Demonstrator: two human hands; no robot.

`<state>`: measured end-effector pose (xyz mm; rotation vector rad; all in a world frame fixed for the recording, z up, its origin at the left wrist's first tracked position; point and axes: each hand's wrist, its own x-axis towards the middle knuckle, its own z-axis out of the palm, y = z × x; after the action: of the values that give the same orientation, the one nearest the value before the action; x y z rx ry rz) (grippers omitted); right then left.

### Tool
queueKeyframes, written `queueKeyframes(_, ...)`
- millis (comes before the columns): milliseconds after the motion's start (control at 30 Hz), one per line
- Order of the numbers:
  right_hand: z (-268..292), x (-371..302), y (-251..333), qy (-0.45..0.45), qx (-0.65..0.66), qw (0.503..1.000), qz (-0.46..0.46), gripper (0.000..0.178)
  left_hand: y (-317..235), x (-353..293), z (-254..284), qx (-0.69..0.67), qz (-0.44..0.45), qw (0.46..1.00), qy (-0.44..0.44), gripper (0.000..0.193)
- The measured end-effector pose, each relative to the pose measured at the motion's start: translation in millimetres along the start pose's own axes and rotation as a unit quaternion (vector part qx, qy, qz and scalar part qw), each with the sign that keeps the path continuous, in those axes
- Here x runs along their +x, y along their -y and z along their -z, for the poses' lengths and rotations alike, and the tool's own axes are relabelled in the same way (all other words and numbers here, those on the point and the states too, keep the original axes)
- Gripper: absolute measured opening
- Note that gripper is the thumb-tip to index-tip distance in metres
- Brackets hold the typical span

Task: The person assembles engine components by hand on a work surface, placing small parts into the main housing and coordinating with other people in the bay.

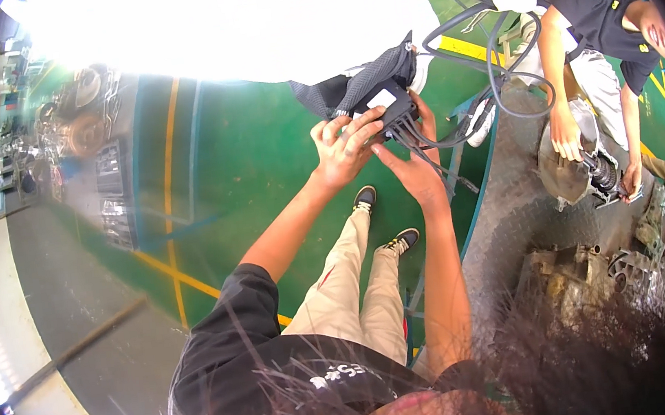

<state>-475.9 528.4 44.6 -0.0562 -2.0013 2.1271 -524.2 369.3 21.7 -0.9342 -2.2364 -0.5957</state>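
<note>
A small black box with a white label (388, 101) and several cables (414, 134) is between my hands. My left hand (342, 147) is closed on its left side, fingers over the top. My right hand (419, 171) grips the right side, its thumb near the cables and part of its fingers hidden behind the box. Against the far side of the box lies a dark mesh fabric bag or pouch (371, 78), next to a person in white clothing (312, 29), who is washed out by glare. Thick black cable loops (488, 59) run to the right.
On the right, a metal-topped workbench (502, 188) carries metal machine parts (578, 274). Beyond it, another person (598, 21) in a black shirt handles a geared shaft (604, 175) in a metal housing. Blurred machinery (84, 113) stands left, past yellow floor lines (169, 177).
</note>
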Motion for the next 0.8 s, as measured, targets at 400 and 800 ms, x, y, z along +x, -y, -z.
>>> queueKeyframes(400,-37,0,-25,-0.081,0.045,0.996,0.010,0.083,2,-40,38,-0.011,0.235,0.972,0.000,0.102)
queueKeyframes(800,48,52,12,0.067,0.194,0.972,-0.111,0.112,-45,-93,91,-0.080,0.328,0.940,0.046,0.099)
